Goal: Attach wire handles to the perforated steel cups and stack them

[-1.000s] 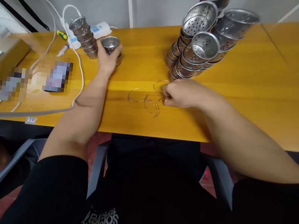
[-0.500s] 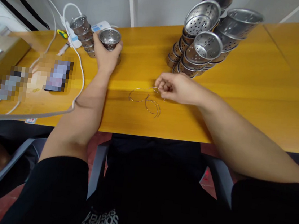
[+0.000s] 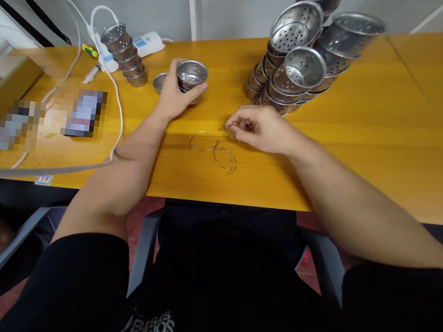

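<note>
A pale wall [image 3: 240, 15] rose behind the yellow table [image 3: 388, 154]. The left hand [image 3: 177, 96] was near the back of the table, its fingers wrapped around a shiny cup [image 3: 192, 74] full of little holes, with the open top facing up. I could not tell if a second one was tucked under it. A low cup [image 3: 159, 82] sat just left of that hand, partly hidden by it. The right hand [image 3: 260, 128] was in front of the big stacks [image 3: 296, 81], and its fingertips were pinched together on a thin wire [image 3: 228, 131]. Loose wires [image 3: 224, 159] lay curled on the table just beside it, on the near side. To do this well, I think a firm but kind hold was best, because a hard squeeze could bend thin metal. It seemed wise to keep the cup upright and hold its sides, so the rim stayed free. The wire looked springy and easy to drop, so a small, snug pinch made sense, well away from the curly ones that could snag it. The small stack [image 3: 124, 54] and the white cord [image 3: 118, 99] were on the left, so slow little moves seemed safest, with no bumps to the big stacks.
</note>
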Tool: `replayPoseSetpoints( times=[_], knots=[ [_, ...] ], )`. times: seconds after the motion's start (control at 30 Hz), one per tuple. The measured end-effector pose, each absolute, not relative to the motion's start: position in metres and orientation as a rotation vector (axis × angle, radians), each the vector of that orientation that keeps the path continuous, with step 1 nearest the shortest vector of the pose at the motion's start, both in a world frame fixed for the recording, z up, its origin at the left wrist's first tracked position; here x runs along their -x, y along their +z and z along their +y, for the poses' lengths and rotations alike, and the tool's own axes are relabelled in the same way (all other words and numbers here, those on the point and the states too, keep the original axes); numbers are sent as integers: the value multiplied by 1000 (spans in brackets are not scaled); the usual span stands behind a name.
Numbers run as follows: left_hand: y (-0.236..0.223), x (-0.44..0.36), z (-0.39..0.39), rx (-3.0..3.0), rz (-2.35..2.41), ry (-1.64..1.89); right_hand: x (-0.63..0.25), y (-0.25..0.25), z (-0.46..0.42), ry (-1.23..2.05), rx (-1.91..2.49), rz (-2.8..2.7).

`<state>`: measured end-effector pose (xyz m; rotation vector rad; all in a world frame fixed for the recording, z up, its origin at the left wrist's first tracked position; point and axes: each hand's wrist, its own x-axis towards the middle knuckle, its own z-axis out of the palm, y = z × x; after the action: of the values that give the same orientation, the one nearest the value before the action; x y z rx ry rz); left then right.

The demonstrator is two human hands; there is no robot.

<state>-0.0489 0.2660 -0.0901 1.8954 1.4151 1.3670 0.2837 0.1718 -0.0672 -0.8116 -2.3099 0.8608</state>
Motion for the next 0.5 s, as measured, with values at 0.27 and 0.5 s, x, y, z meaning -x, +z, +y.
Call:
replayPoseSetpoints(
  times=[0.27,0.5],
  knots=[
    [-101,52,273,-1877,1405,1292,-283,-63,169,818,856,-2293],
    [-91,52,266,-2078,1470,1282,-282,-67,168,880,879,-2232]
  ],
)
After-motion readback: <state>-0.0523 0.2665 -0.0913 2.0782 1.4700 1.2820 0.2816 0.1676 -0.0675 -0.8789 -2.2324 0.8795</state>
